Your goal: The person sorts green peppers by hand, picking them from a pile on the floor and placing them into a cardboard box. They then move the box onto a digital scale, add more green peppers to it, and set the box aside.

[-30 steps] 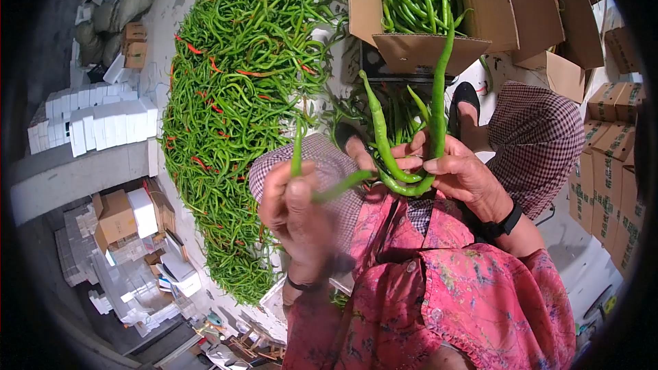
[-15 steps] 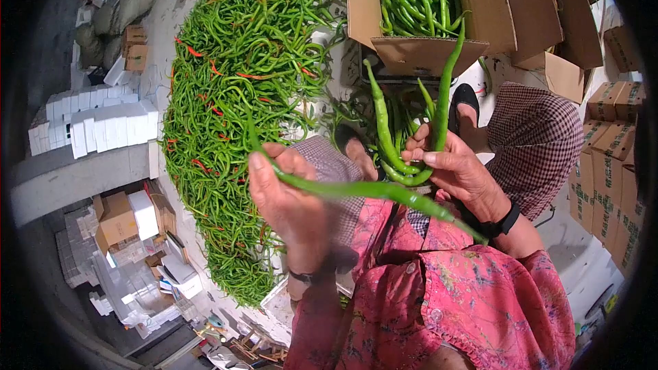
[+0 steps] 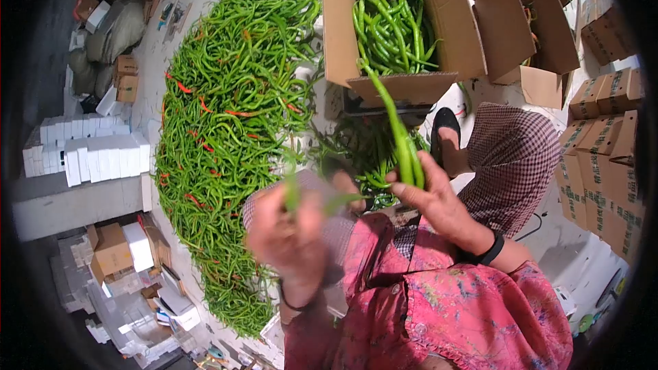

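Long green chili peppers (image 3: 404,144) stand up from my right hand (image 3: 445,202), its thumb and fingers closed round their lower ends. The tip of the longest overlaps the front flap of the open cardboard box (image 3: 404,87), which holds more green chilies (image 3: 394,31). My left hand (image 3: 284,236) is smeared by motion, closed on a blurred green chili pepper (image 3: 292,193). It is in front of my checked trouser leg, beside the big heap of green chilies (image 3: 226,144) with a few red ones among them. More green chilies lie on the floor below the box.
Other open cardboard boxes (image 3: 504,27) stand to the right of the filled one. Printed cartons (image 3: 603,164) are stacked at the far right. White foam blocks (image 3: 103,151) and more cartons (image 3: 113,250) are on the left. My shoe (image 3: 447,122) is close to the box.
My left hand and its chili have dropped slightly and blurred, the chili no longer stretching across my lap. The chilies in my right hand are now drawn together. The view has shifted.
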Motion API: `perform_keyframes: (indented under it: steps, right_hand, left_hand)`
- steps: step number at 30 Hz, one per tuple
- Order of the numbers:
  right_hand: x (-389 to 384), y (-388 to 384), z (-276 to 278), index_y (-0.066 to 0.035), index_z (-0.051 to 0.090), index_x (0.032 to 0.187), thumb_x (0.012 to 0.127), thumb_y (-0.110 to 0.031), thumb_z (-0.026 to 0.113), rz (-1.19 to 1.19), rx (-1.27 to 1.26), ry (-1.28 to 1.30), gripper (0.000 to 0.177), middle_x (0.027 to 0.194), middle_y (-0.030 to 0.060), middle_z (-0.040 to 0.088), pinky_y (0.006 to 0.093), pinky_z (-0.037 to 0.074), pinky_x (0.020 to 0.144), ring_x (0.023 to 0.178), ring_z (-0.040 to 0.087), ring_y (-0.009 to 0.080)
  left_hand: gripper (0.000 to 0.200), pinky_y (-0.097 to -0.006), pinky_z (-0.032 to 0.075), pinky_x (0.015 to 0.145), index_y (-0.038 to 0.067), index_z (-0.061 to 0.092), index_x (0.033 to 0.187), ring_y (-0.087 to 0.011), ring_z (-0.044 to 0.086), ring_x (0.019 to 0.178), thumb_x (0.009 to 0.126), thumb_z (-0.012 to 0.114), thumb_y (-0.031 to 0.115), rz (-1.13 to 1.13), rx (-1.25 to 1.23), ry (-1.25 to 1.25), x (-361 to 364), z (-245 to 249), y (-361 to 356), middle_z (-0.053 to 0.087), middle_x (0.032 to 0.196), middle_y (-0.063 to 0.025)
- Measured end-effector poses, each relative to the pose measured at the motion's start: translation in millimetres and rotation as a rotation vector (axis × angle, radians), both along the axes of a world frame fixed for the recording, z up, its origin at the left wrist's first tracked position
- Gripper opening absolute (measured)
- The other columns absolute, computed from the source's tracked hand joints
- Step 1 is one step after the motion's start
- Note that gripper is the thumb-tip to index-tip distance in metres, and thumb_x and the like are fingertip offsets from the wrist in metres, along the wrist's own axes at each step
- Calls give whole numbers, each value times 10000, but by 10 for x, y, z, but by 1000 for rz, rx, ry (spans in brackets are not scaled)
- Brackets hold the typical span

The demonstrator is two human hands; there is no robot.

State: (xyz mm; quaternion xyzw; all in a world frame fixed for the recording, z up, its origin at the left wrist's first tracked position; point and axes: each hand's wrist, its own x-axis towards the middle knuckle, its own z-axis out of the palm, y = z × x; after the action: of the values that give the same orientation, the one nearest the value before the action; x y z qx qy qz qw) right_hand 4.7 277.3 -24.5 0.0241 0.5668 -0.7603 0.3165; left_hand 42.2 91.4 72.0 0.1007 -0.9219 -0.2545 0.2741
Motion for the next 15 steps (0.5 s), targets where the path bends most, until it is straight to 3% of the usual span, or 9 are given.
perform_keyframes:
  steps: [2,3,4,5,6,8,10,12,15]
  right_hand:
    - [-25,-82,247,-38,448,1221,896,-126,633,113,-71,5,385,952,-1,497,249,434,787,855,493,98]
    - [22,-142,107,-26,429,1235,908,-140,621,139,-59,254,396,957,11,433,262,421,787,876,446,109]
    - [30,-155,109,-28,415,1269,924,-151,595,133,-14,370,408,1092,67,506,333,437,886,1017,503,157]
    - [9,-163,104,-24,413,1270,921,-146,597,146,-5,344,413,1081,70,510,333,439,886,1019,507,159]
    - [-35,-174,106,-19,410,1272,918,-142,598,157,3,317,419,1070,74,515,334,442,886,1020,511,160]
    - [-149,-156,201,-17,406,1274,918,-128,595,114,-20,324,417,1061,72,517,328,445,878,1012,514,156]
    - [-312,-85,347,-4,384,1308,924,-72,581,65,-163,143,437,1055,72,528,293,458,844,977,529,132]
    - [-541,97,672,13,375,1335,929,-40,573,19,-144,264,455,1076,71,533,263,461,820,948,537,112]
    - [-969,309,1193,2,393,1315,935,-105,551,-116,169,650,425,972,75,590,260,470,798,914,580,130]
  left_hand:
    - [230,-238,505,666,-66,584,1050,-107,592,747,860,658,42,-117,257,-247,-103,-256,218,620,936,-98]
    - [280,-247,510,701,-69,563,1100,-106,592,774,857,662,30,-155,391,-234,-155,-415,289,615,953,-92]
    - [334,-255,515,736,-71,541,1151,-104,591,800,854,666,18,-193,525,-221,-208,-556,336,610,971,-86]
    - [382,-295,514,750,-4,574,1162,-168,629,875,848,731,147,-116,749,-208,-240,-631,357,638,993,-118]
    - [382,-295,514,750,-4,574,1162,-168,629,875,848,731,147,-128,751,-201,-294,-626,354,638,993,-118]
    - [376,-283,517,780,-13,570,1180,-156,615,933,861,713,126,-150,1071,-185,-370,-555,338,631,1032,-94]
    - [350,-264,517,788,-23,558,1207,-171,621,944,890,651,94,-138,1080,-253,-443,-304,304,621,1056,-97]
    - [343,-260,520,771,-37,545,1233,-170,622,961,902,581,47,-340,1035,-196,-440,-143,149,616,1055,-117]
    - [365,-270,528,750,-48,541,1247,-172,639,893,890,556,29,-408,1045,-208,-371,111,-87,636,1003,-123]
